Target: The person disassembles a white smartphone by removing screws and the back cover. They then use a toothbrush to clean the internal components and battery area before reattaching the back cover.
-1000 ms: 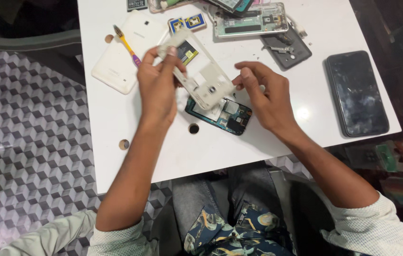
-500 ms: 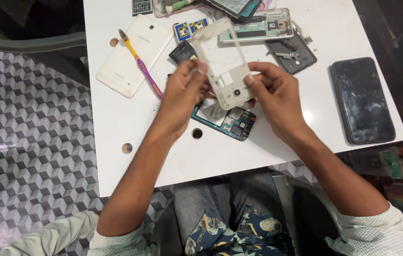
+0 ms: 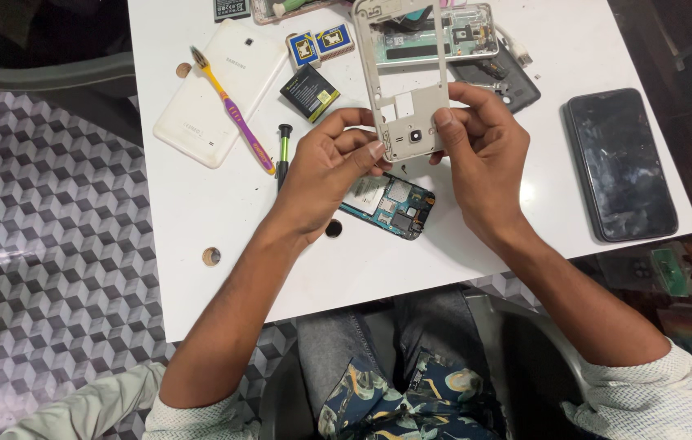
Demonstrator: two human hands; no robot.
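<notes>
Both hands hold a beige phone middle frame [image 3: 405, 122] upright above the white table [image 3: 240, 244]. My left hand [image 3: 325, 167] pinches its lower left edge. My right hand [image 3: 480, 151] grips its lower right side, thumb on the face. Under the hands lies an opened phone body [image 3: 391, 204] with a teal circuit board showing. A small screwdriver with a green and black handle [image 3: 282, 151] lies just left of my left hand.
A white phone back cover [image 3: 207, 98] carries a yellow and purple toothbrush [image 3: 232, 110]. A black battery [image 3: 311, 91], two blue chips [image 3: 317, 45], another opened phone [image 3: 443, 37], a dark cover [image 3: 509, 81] and a black phone [image 3: 619, 163] lie around. The table has small round holes [image 3: 211, 257].
The hands have lifted the beige frame off the phone body and turned it upright. The screwdriver now shows on the table.
</notes>
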